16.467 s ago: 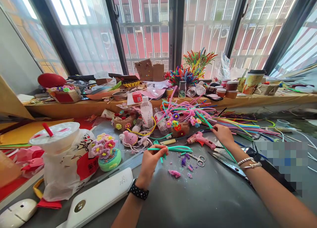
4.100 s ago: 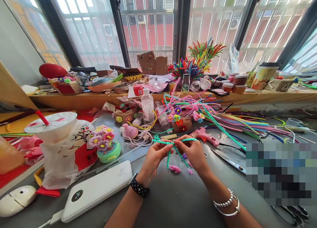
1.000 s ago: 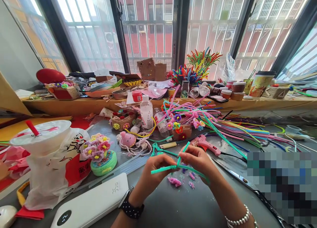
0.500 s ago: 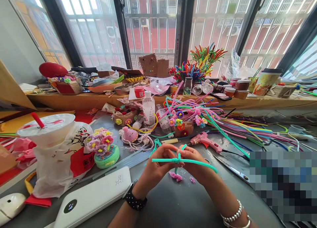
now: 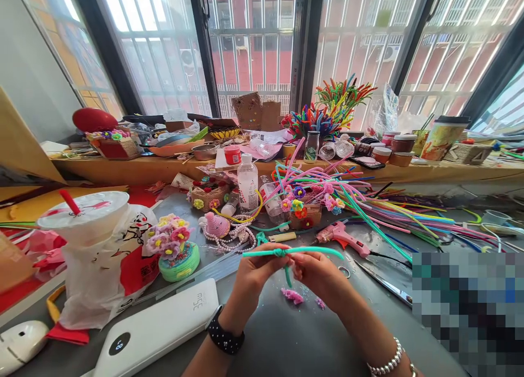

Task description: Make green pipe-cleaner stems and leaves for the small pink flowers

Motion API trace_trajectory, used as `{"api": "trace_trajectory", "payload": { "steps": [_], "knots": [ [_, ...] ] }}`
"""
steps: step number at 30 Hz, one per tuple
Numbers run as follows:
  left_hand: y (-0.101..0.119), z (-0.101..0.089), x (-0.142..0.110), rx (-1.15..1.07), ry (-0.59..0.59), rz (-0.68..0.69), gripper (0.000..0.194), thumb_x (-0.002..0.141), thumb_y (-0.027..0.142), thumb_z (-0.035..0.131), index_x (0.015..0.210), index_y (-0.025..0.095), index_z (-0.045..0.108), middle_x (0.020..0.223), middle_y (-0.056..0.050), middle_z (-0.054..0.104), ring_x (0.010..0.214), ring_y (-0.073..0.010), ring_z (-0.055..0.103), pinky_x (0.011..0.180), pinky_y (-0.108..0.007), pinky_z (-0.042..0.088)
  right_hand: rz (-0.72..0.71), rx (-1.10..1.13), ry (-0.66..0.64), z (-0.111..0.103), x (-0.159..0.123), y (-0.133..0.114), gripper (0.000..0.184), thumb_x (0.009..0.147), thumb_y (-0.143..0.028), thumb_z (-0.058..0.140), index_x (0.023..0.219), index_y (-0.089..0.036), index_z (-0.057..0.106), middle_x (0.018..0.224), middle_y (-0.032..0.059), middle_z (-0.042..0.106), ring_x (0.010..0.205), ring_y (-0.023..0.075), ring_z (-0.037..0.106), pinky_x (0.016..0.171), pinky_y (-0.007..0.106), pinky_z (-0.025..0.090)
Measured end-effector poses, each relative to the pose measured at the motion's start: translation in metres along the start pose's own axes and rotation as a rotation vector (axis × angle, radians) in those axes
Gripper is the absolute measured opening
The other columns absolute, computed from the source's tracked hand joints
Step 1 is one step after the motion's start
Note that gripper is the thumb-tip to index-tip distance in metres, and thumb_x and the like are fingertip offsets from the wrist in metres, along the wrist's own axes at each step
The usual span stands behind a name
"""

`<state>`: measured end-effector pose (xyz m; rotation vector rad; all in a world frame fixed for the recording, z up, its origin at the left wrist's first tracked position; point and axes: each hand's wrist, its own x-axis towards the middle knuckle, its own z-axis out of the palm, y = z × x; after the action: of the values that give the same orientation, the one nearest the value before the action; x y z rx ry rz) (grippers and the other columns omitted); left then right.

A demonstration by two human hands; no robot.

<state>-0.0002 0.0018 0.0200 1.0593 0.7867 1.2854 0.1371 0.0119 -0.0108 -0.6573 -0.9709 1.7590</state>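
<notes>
A green pipe cleaner (image 5: 315,250) runs sideways above the table, twisted into a knot near its middle, with a short end hanging down. Close to the knot, my left hand (image 5: 257,273) pinches it from the left. My right hand (image 5: 313,270) has its fingers closed on it just right of the knot, and the fingertips are partly hidden. Below the hands, pink fuzzy scraps (image 5: 292,296) lie on the grey table (image 5: 286,344). Behind the left hand is another twisted green piece (image 5: 262,238).
To the right lie a pink glue gun (image 5: 341,238) and scissors (image 5: 385,281). A white power bank (image 5: 159,328), a flower-topped green pot (image 5: 179,262) and a bagged drink cup (image 5: 84,213) stand left. Loose pipe cleaners (image 5: 409,216) spread behind, near a plastic bottle (image 5: 248,183).
The short end that stuck up between my hands now hangs lower, below the knot. The pipe cleaner has shifted slightly left and up, and my right fingers have moved beneath it.
</notes>
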Motion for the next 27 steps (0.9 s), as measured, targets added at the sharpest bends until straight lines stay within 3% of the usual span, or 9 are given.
{"api": "trace_trajectory", "payload": {
  "steps": [3, 7, 13, 17, 27],
  "knots": [
    [-0.002, -0.003, 0.003, -0.027, 0.056, -0.014, 0.015, 0.058, 0.017, 0.067, 0.073, 0.016, 0.067, 0.067, -0.001, 0.065, 0.065, -0.0135, 0.058, 0.067, -0.024, 0.044, -0.049, -0.253, 0.06, 0.002, -0.002, -0.006, 0.014, 0.067, -0.029, 0.061, 0.068, -0.015, 0.064, 0.055, -0.0027, 0.051, 0.051, 0.0067, 0.042, 0.05, 0.02, 0.033],
    [-0.004, -0.007, 0.006, -0.06, 0.028, -0.033, 0.012, 0.059, 0.017, 0.067, 0.072, 0.017, 0.067, 0.068, 0.001, 0.065, 0.067, -0.0117, 0.057, 0.067, -0.021, 0.044, -0.164, -0.596, 0.092, 0.005, -0.004, -0.012, 0.017, 0.071, -0.032, 0.057, 0.07, -0.016, 0.065, 0.057, -0.0013, 0.054, 0.054, 0.0095, 0.046, 0.052, 0.021, 0.036],
    [-0.008, -0.013, 0.01, -0.107, 0.056, -0.114, 0.012, 0.061, 0.018, 0.066, 0.072, 0.014, 0.067, 0.072, -0.004, 0.067, 0.07, -0.0137, 0.06, 0.07, -0.023, 0.046, -0.381, -1.027, 0.116, 0.005, -0.005, -0.006, 0.018, 0.077, -0.027, 0.049, 0.083, -0.017, 0.062, 0.06, 0.0008, 0.06, 0.052, 0.0119, 0.052, 0.051, 0.022, 0.039],
    [-0.007, -0.014, 0.011, -0.053, 0.106, -0.121, 0.011, 0.06, 0.018, 0.067, 0.07, 0.014, 0.067, 0.072, -0.004, 0.068, 0.069, -0.0132, 0.061, 0.068, -0.021, 0.046, -0.41, -1.174, 0.126, 0.007, -0.007, -0.004, 0.019, 0.078, -0.024, 0.047, 0.092, -0.017, 0.058, 0.059, -0.0004, 0.061, 0.051, 0.0114, 0.053, 0.052, 0.021, 0.04],
    [-0.012, -0.016, 0.013, 0.129, 0.181, -0.052, 0.012, 0.057, 0.02, 0.068, 0.068, 0.015, 0.069, 0.067, -0.002, 0.068, 0.064, -0.0124, 0.059, 0.061, -0.02, 0.045, -0.523, -1.335, 0.131, 0.004, -0.007, -0.007, 0.019, 0.079, -0.021, 0.044, 0.085, -0.017, 0.062, 0.066, 0.0034, 0.064, 0.059, 0.0138, 0.057, 0.054, 0.021, 0.041]
  ]
}}
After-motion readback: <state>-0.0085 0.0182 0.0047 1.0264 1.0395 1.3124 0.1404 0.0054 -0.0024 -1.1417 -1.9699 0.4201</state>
